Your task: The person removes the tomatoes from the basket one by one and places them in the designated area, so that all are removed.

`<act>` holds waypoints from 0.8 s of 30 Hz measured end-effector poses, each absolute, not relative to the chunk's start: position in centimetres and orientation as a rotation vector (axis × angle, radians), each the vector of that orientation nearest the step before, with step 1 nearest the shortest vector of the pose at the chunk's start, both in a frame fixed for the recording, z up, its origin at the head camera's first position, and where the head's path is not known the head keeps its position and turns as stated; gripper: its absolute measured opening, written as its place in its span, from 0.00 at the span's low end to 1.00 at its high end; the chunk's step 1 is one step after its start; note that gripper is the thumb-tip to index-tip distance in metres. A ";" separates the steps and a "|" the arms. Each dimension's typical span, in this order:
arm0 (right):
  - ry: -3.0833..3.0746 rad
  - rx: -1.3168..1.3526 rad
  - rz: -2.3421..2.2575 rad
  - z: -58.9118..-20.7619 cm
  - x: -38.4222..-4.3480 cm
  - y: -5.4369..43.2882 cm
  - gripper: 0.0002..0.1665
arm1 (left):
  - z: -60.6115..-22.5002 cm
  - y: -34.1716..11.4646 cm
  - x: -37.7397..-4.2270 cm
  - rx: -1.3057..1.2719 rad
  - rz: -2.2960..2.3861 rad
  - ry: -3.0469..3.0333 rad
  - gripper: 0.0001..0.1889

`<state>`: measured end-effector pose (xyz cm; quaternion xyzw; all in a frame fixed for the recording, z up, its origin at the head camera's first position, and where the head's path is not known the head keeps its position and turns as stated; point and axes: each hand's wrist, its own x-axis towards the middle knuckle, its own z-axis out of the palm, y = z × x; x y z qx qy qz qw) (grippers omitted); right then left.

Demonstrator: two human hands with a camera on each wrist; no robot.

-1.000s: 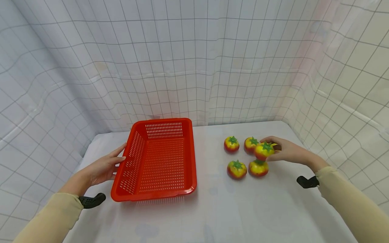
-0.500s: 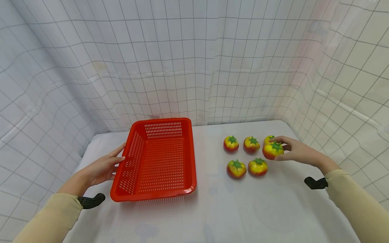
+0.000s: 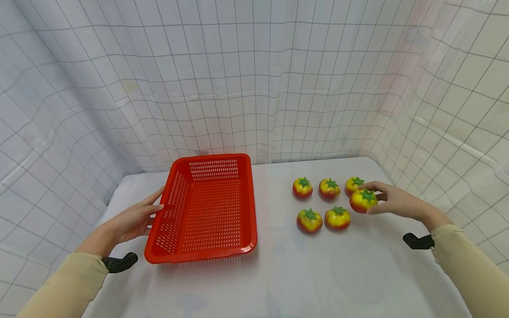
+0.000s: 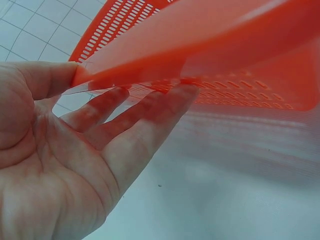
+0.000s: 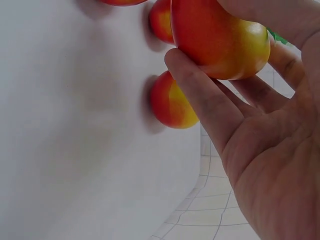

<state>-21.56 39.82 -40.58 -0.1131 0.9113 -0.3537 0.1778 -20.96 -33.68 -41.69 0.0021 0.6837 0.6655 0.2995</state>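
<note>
The left hand (image 3: 137,221) holds the left rim of a red perforated plastic basket (image 3: 255,212). In the left wrist view its thumb lies at the rim and the fingers reach under it. My right hand (image 3: 393,203) grips a red-and-yellow tomato (image 3: 362,202) with a green leafy top, between thumb and fingers. The right wrist view shows this tomato (image 5: 220,45) raised off the table, with another tomato (image 5: 172,102) on the surface behind the fingertips. In the head view, a back-row tomato (image 3: 351,186) sits just beyond the held one, partly covered.
Left of the right hand, several more tomatoes rest on the white table (image 3: 302,274), among them a near one (image 3: 309,223) and a back one (image 3: 302,190). White grid-patterned curtains (image 3: 254,88) enclose the back and sides.
My right hand has moved right with its tomato, from over the other tomatoes to the right end of the group, uncovering those beneath. The left hand and basket stay in place.
</note>
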 end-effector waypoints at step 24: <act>2.513 -0.266 -0.958 -42.8 -21.3 41.8 0.41 | -41.3 -33.5 -20.8 0.015 1.755 1.817 0.38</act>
